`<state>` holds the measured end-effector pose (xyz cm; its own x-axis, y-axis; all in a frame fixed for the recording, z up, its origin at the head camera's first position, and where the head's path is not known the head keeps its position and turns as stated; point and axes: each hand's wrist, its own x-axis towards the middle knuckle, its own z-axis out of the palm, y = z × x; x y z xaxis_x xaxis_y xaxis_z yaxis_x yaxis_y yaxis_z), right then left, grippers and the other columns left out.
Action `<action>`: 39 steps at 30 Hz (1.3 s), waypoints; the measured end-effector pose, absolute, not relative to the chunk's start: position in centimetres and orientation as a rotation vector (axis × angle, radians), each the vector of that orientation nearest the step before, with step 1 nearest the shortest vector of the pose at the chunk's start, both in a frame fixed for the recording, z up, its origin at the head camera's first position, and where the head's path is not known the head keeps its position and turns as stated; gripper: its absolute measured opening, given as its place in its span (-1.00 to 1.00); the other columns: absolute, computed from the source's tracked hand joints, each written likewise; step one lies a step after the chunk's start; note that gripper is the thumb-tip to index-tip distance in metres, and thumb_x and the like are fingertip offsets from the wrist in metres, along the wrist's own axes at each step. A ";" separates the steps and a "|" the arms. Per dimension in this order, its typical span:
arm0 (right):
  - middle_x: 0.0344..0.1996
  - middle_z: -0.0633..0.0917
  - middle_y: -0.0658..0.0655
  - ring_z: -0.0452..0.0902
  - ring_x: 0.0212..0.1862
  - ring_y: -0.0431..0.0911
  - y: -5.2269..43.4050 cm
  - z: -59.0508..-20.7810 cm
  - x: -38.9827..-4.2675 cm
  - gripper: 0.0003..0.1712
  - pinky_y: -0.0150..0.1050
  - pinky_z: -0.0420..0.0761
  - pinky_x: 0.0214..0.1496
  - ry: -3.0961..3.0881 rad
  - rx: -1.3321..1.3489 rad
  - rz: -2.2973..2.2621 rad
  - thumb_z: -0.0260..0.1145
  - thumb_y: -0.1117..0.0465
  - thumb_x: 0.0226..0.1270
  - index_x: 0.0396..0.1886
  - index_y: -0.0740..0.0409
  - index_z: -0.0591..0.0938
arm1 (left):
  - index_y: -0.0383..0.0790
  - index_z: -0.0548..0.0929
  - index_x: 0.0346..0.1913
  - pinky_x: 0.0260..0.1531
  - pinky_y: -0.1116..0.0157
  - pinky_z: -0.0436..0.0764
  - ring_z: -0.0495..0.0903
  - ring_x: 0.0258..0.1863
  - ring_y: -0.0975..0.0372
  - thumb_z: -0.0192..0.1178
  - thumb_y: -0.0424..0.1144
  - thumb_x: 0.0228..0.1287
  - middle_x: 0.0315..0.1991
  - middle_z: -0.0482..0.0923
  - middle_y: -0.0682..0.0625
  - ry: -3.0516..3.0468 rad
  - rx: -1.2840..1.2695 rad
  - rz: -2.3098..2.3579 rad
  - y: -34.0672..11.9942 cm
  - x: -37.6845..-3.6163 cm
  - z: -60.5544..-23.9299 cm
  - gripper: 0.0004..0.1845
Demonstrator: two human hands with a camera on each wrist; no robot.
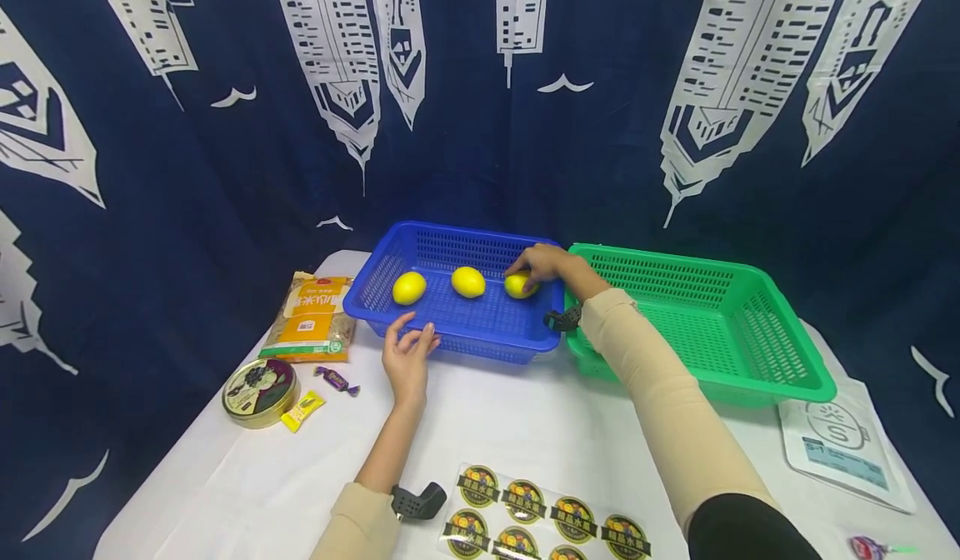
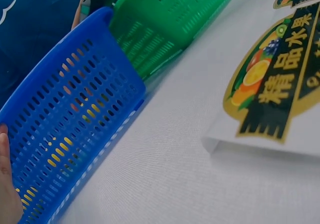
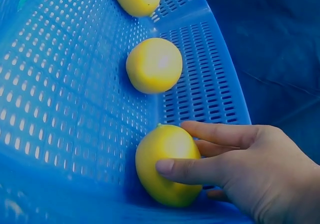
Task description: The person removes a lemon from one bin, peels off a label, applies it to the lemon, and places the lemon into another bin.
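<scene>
In the head view three yellow lemons lie in a row in a blue plastic basket (image 1: 480, 327). My right hand (image 1: 546, 262) reaches in over the basket's right end and holds the rightmost lemon (image 3: 165, 176) between thumb and fingers. The lemon rests low in the basket, by its wall. The middle lemon (image 1: 468, 282) and the left lemon (image 1: 408, 288) lie apart from the hand. My left hand (image 1: 407, 360) is at the front rim, fingers loosely bent; in the left wrist view a digit touches the basket's outer side. Its other fingers are hidden there.
A green basket (image 1: 750, 389) stands right of the blue one, over a white pouch (image 1: 843, 443). At left are a grain bag (image 1: 309, 318), a round tin (image 1: 260, 393), a purple candy (image 1: 336, 379) and a yellow candy (image 1: 302, 411). A sticker sheet (image 1: 547, 510) lies in front.
</scene>
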<state>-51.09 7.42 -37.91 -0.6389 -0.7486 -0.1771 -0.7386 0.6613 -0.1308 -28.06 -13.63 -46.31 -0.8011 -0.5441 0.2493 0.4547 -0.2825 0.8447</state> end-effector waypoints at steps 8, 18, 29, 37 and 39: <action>0.03 0.61 0.02 0.47 0.01 -0.03 6.9 -37.9 -51.1 -0.43 -0.10 0.46 0.10 2.669 -1.142 -0.030 0.47 0.13 0.00 0.10 -0.11 0.59 | -0.43 0.40 0.08 -0.25 0.26 0.66 0.64 -0.43 0.21 0.28 -0.40 0.11 -0.52 0.54 -0.04 -1.344 0.106 -2.108 -13.7 -28.1 -46.4 -0.53; -0.07 0.66 0.04 0.53 -0.01 -0.03 7.3 -38.2 -51.8 -0.40 -0.08 0.48 0.08 2.666 -1.225 -0.179 0.51 -0.06 -0.09 0.04 -0.09 0.63 | -0.48 0.42 0.06 -0.29 0.26 0.67 0.64 -0.47 0.22 0.29 -0.39 0.11 -0.53 0.54 -0.05 -1.371 0.099 -2.039 -13.7 -28.3 -46.4 -0.53; -0.01 0.63 0.14 0.47 -0.42 -0.04 8.9 -35.7 -48.0 -0.40 -0.25 0.51 -0.29 2.788 -1.408 -0.453 0.48 0.00 -0.01 0.09 0.03 0.60 | -0.43 0.47 0.02 -0.31 0.26 0.67 0.65 -0.51 0.23 0.31 -0.42 0.07 -0.55 0.55 -0.10 -1.373 0.127 -2.049 -13.6 -28.3 -46.3 -0.57; -0.04 0.65 0.08 0.44 -0.45 -0.19 11.1 -32.1 -41.6 -0.46 -0.35 0.41 -0.44 2.821 -1.627 -0.806 0.46 0.05 0.00 0.05 0.03 0.62 | -0.44 0.47 0.02 -0.31 0.26 0.67 0.66 -0.52 0.18 0.32 -0.40 0.06 -0.53 0.56 -0.10 -1.415 0.125 -2.042 -13.7 -28.0 -45.9 -0.56; -0.04 0.65 0.07 0.53 -0.30 -0.15 11.7 -31.5 -39.3 -0.46 -0.32 0.53 -0.33 2.827 -1.649 -0.893 0.45 0.08 0.02 0.05 0.07 0.61 | -0.42 0.48 0.02 -0.31 0.26 0.67 0.66 -0.51 0.16 0.32 -0.40 0.06 -0.53 0.56 -0.10 -1.425 0.132 -2.038 -13.8 -27.9 -45.9 -0.57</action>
<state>-39.35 11.69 -31.51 -0.5034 -0.7321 0.4589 -0.8629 0.3984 -0.3109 -27.92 -13.83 -45.90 -0.7901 -0.5506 0.2694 0.4420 -0.2073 0.8727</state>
